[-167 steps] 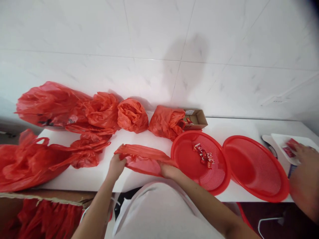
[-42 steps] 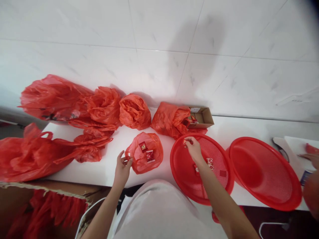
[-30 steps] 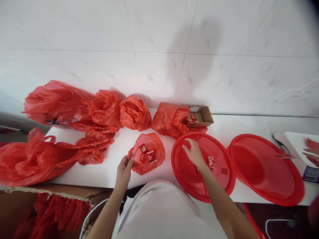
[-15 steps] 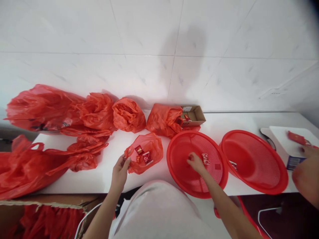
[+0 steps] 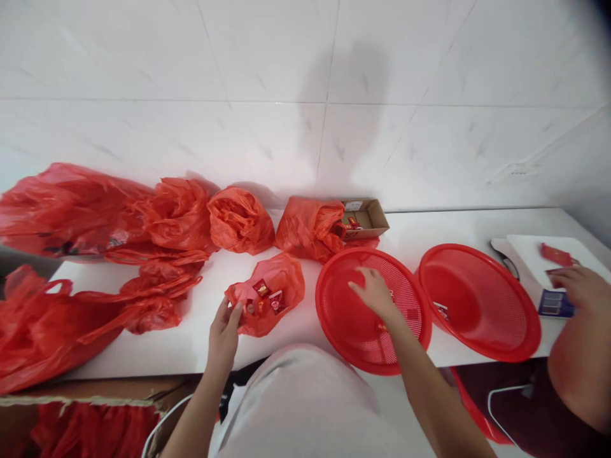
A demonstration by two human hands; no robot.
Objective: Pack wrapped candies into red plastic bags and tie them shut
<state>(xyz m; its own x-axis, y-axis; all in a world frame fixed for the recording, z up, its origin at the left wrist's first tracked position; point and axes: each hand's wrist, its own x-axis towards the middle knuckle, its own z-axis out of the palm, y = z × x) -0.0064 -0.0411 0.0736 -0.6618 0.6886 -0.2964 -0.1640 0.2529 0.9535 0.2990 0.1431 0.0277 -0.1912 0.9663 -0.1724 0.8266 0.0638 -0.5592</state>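
Observation:
My left hand (image 5: 225, 332) pinches the near left rim of a red plastic bag (image 5: 291, 277), which lies open on the white table. Inside it are several small wrapped pieces, among them a dark red packet (image 5: 261, 288) and a red and white packet (image 5: 277, 301). Over a round red plastic basket (image 5: 327, 331) hovers my right hand (image 5: 375, 294), its thumb and fingers apart with nothing visible between them. Partly covered by that hand and wrist, a few small pieces lie in the basket.
A second red basket (image 5: 477, 348) holds a small packet (image 5: 441, 310). Another person's hand (image 5: 580, 286) reaches over a white scale-like device (image 5: 529, 254) beside a red packet (image 5: 556, 254). Along the wall stand filled red bags (image 5: 241, 219) and a small cardboard box (image 5: 375, 219).
My right hand has opened its fingers and risen slightly in the basket. One more small piece shows in the bag. The other person's hand has come further into view.

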